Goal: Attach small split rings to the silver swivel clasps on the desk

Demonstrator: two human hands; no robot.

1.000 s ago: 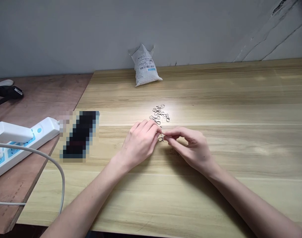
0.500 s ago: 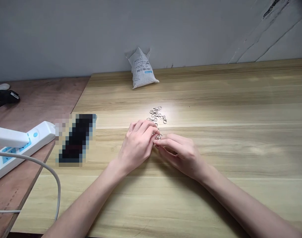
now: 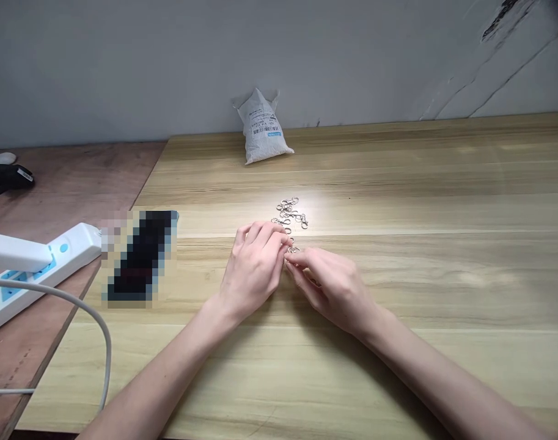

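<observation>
Two hands work above a pale wood-grain table [image 3: 398,366]. Left hand [image 3: 253,269] and right hand [image 3: 331,287] both form narrow grips, fingertips meeting at a small silver clasp [image 3: 293,249]; hold and long axis unclear. Loose clasps [image 3: 288,212] trail beyond it, toward the wall [image 3: 123,61].

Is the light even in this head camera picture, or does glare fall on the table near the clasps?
In the head view, glare whitens the wooden table around the metal clasps, whose detail looks soft; the left hand and right hand cast soft shadows; a pixelated block hides one spot.
</observation>
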